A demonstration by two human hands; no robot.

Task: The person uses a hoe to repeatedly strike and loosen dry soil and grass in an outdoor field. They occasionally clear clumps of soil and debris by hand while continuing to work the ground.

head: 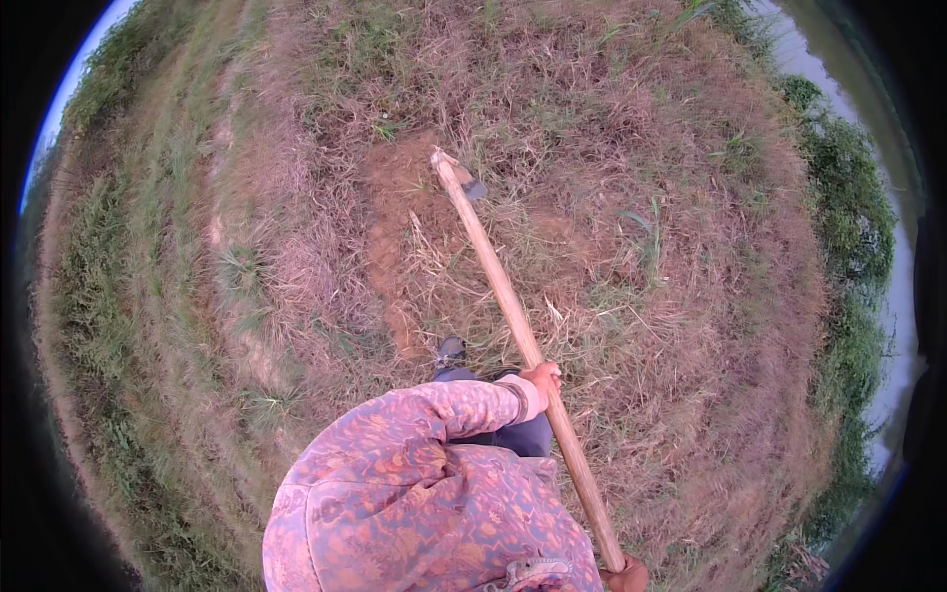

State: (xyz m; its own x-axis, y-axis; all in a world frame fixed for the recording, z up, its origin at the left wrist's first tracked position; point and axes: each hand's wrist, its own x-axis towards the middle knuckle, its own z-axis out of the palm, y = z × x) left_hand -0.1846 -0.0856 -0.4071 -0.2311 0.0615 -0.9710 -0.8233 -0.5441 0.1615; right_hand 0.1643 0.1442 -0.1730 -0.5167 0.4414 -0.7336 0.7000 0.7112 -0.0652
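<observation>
A long wooden hoe handle [497, 277] runs from the upper middle down to the lower right. At its far end the hoe's metal blade [470, 185] hangs over or rests against dug soil and grass; whether it touches cannot be told. My left hand [545, 383] is closed round the middle of the handle. My right hand [626, 576] grips its near end at the bottom of the view. Loose reddish soil [399, 177] lies bare to the left of the blade, with cut dry grass [444, 281] beside and below it.
Dry and green grass covers the ground around me. My shoe [450, 351] stands below the bare soil. A green tuft [651, 237] grows to the right of the handle. Bushes [847, 200] line the right side, with water [899, 318] beyond them.
</observation>
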